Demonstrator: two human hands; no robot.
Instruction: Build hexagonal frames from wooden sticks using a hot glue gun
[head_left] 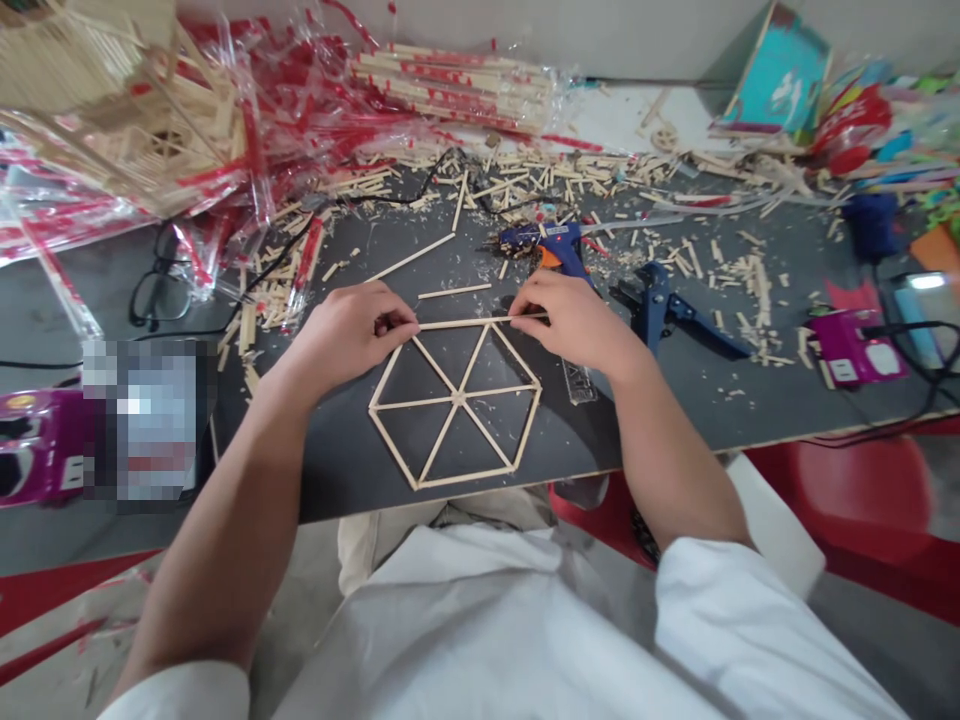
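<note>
A hexagonal frame of thin wooden sticks (456, 398), with spokes meeting at its centre, lies flat on the dark table. Along its far side runs a wooden stick (465, 322). My left hand (358, 325) pinches the left end of that stick, near the frame's upper left corner. At the other end, my right hand (566, 315) has thumb and fingers closed on it, just past the upper right corner. Just beyond it lies a loose short stick (454, 292). Two more sticks, one of them a longer stick (411, 257), rest farther back.
A blue glue gun (559, 245) and blue cutters (667, 310) lie beyond and right of my right hand. Stick offcuts (585, 180) litter the back. Wrapped stick bundles (457, 85) and a wooden model (112, 110) stand behind. Glasses (159, 290) and purple boxes (859, 345) flank the work.
</note>
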